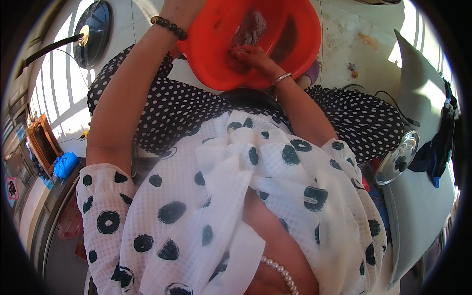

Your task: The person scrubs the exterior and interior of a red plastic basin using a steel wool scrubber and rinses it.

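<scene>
A red plastic basin stands on the tiled floor at the top centre, between the knees. My right hand, with a silver bangle at its wrist, is inside the basin with its fingers bent. Its fingertips are beside a wet, foamy, greyish patch, whose nature I cannot tell. Whether the fingers hold anything is unclear. My left hand, below a dark bead bracelet, is at the basin's left rim and cut off by the top edge of the picture; its fingers are hidden. A black rounded thing lies just below the basin.
A round black stand base with a dark pole is at upper left. A blue plastic bag sits by a brown frame at left. To the right are a metal pot lid, a black cable and a large grey panel.
</scene>
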`<action>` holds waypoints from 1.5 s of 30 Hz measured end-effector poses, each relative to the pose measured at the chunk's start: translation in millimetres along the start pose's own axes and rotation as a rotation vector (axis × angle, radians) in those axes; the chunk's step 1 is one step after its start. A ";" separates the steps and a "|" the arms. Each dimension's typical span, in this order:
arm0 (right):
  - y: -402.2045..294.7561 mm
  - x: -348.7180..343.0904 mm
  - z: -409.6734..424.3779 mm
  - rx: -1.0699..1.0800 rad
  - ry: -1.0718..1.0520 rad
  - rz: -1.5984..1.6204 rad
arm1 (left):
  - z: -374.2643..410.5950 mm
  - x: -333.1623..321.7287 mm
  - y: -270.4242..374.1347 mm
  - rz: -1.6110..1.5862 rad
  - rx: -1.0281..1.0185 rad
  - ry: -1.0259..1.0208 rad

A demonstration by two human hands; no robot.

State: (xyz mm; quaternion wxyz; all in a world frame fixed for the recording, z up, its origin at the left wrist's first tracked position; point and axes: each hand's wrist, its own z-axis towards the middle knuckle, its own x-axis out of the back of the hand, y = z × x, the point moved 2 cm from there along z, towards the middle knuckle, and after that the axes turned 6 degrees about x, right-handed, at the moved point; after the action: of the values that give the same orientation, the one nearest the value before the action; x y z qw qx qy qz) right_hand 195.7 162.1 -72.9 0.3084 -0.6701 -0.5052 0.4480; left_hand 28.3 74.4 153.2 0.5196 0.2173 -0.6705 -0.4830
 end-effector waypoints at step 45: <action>-61.3 100.9 133.8 0.432 0.493 -0.363 | -4.7 -20.1 39.5 -0.211 0.052 -0.031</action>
State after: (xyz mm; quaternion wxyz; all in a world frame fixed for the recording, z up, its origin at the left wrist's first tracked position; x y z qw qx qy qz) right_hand 58.0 271.4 -103.6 0.6295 -0.5769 -0.4200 0.3073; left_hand 48.3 105.7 177.8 0.4497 0.2924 -0.6640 -0.5209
